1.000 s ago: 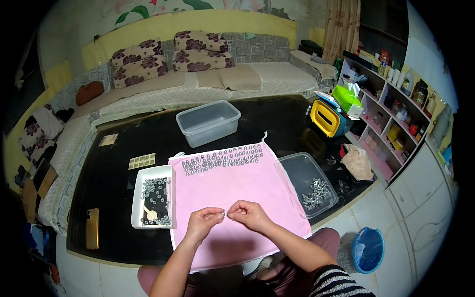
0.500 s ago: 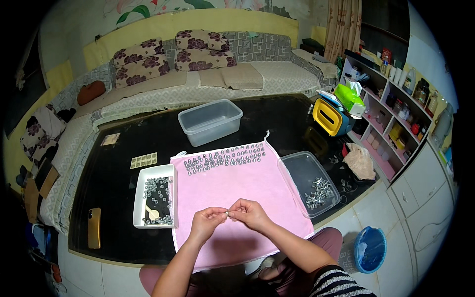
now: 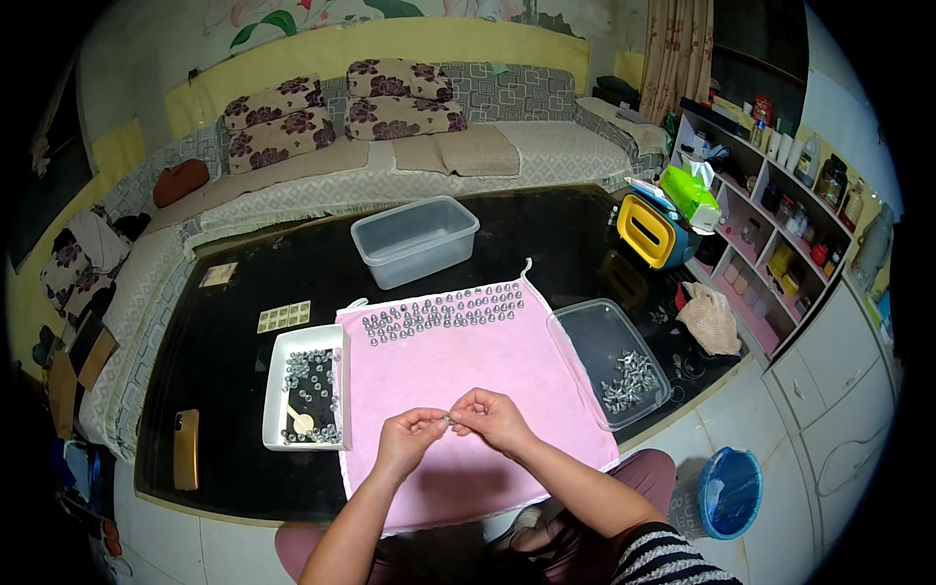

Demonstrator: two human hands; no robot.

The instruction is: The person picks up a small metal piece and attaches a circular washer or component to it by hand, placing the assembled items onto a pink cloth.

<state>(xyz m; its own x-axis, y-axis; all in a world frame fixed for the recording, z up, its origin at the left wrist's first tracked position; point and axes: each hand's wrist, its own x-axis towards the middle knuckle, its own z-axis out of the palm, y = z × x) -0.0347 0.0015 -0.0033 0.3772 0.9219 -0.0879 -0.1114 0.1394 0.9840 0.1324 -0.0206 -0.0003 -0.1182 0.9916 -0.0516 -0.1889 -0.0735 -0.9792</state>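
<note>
My left hand [image 3: 408,436] and my right hand [image 3: 492,419] meet fingertip to fingertip over the near part of a pink cloth [image 3: 468,370], pinching one small metal piece [image 3: 448,419] between them. Rows of small silvery pieces [image 3: 444,310] stand lined up along the cloth's far edge. A white tray [image 3: 278,375] with several small metal parts lies left of the cloth. A clear shallow container [image 3: 585,336] with more metal parts sits to the right.
An empty clear plastic tub [image 3: 414,239] stands on the black table [image 3: 234,283] beyond the cloth. A phone [image 3: 185,448] lies at the table's near left. A yellow box [image 3: 648,229], a shelf unit [image 3: 780,224] and a blue bin [image 3: 729,492] are to the right; a sofa [image 3: 390,146] is behind.
Both hands stay joined over the cloth's near part; only the fingers shift slightly around the small piece.
</note>
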